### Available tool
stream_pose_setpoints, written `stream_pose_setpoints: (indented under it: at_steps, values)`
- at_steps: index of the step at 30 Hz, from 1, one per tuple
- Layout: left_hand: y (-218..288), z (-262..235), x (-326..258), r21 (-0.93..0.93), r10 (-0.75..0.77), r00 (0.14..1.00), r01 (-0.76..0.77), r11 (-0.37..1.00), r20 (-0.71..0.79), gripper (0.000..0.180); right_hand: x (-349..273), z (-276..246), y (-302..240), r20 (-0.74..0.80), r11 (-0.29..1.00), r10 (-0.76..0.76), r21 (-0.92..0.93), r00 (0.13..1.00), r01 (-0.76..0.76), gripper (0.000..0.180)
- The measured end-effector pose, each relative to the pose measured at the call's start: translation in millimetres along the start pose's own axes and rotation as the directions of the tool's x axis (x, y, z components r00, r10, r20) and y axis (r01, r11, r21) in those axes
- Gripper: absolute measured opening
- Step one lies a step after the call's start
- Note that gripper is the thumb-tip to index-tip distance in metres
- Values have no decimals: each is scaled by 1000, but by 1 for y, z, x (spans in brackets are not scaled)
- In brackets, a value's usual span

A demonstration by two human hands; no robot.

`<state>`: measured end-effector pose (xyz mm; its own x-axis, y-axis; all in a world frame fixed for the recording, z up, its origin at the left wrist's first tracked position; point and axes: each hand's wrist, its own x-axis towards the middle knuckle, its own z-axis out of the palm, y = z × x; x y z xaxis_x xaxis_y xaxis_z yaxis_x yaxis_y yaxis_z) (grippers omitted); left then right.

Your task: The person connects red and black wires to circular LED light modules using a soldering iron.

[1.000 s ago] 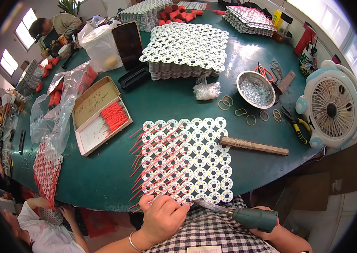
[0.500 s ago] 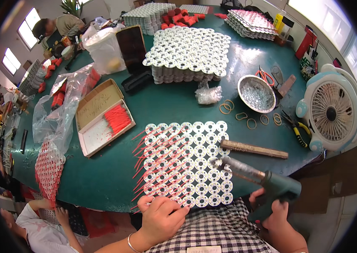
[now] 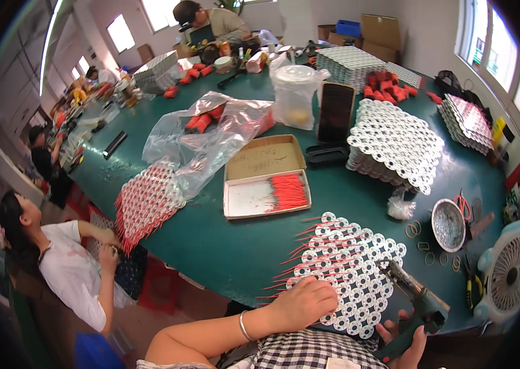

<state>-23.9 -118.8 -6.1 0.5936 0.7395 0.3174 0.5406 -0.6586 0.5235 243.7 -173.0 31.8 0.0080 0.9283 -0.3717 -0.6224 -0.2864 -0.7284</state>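
Note:
A panel of round white circuit boards (image 3: 357, 301) lies at the table's near edge, with thin red wires (image 3: 327, 265) laid across its left part, their ends sticking out past the left edge. My left hand (image 3: 304, 301), a bangle on its wrist, rests on the panel's lower left with its fingers curled together; whatever lies between the fingertips is hidden. My right hand (image 3: 415, 352) grips the handle of a green soldering gun (image 3: 421, 321) at the panel's lower right. Its metal tip points up and left, above the panel's right side.
Beyond the panel sits an open cardboard box (image 3: 244, 198) of red wires. Stacked board panels (image 3: 395, 138), a phone (image 3: 336, 111) and a metal bowl (image 3: 448, 224) stand farther back. Pliers (image 3: 472, 284) and a fan (image 3: 511, 273) are at right. At left, a co-worker (image 3: 72, 258) sits by a wired panel (image 3: 149, 200).
The view has swung left, so the table's things appear farther right. My left hand stays on the panel's lower left. The soldering gun remains in my right hand; the wooden bar has dropped from sight.

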Motion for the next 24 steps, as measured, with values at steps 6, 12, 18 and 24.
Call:
stream_pose_setpoints:
  at_steps: [6,12,18,24]
  values:
    - [-20,-17,3,-80,-5,999,8,997,42,10,18,-5,-6,132,986,111,-140,985,-92,54]
    - [-28,-55,48,-410,-71,992,106,906,101,10,43,-6,-33,-139,959,-266,-138,954,248,57]
    - [-41,-66,122,-17,-105,977,104,994,-185,9,78,-32,-108,385,401,-326,-771,863,495,55]
    - [-66,-33,152,108,23,989,-7,994,-144,13,89,14,-159,737,-463,-92,-627,669,627,57]
